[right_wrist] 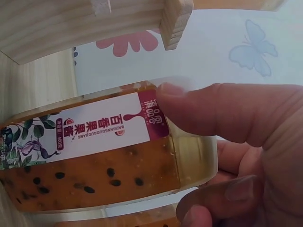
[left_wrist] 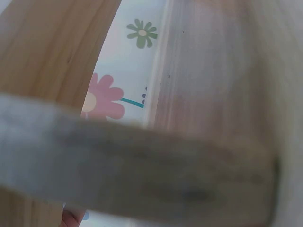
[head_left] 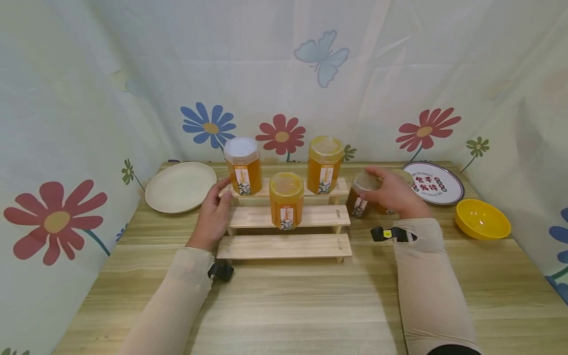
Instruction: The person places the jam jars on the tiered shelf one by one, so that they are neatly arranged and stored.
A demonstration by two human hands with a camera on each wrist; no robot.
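My right hand grips a jar of passion fruit jam by its lid, just right of a three-step wooden rack. In the right wrist view the jam jar shows dark seeds and a white and red label, with the thumb at the lid's edge. Another jar stands behind that hand, mostly hidden. My left hand holds the left end of the rack's top step. On that step stand a white-lidded jar and a yellow-lidded jar; another yellow-lidded jar is on the middle step.
A cream plate lies at the back left of the wooden table. At the back right are a white plate with red writing and a yellow bowl. A flowered curtain hangs behind and along both sides.
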